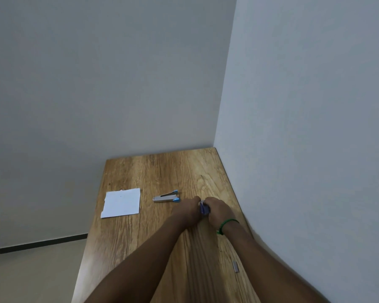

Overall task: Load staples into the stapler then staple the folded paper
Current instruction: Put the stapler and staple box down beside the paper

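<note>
Nearest the lens are two bare arms, left forearm (140, 261) and right forearm (269, 256), both reaching out over the wooden counter (140, 232), which is set into a wall corner.

- Folded paper (121, 203): flat near the counter's left edge, untouched.
- Left grip (187, 208) and right grip (217, 209): meeting toward the right edge, the fingers of both curled round one small blue box (204, 208), probably the staple box. Cannot tell whether it is open or sealed.
- Stapler (166, 197): lying on the counter between the paper and the grips, close to the left grip. Nobody is holding it. Loading looks not yet begun.
- Green band (228, 224): on the right wrist.
- Loose staple strip (235, 266): by the right edge, just beside the right forearm.

Risks, as judged:
- The box is small and pulled from both sides. A sudden give could scatter strips across the counter or snap them.
- The right forearm could sweep the loose strip off the near right edge when it draws back.
- The paper sits close to the left edge, so a careless reach could slide it off.
</note>
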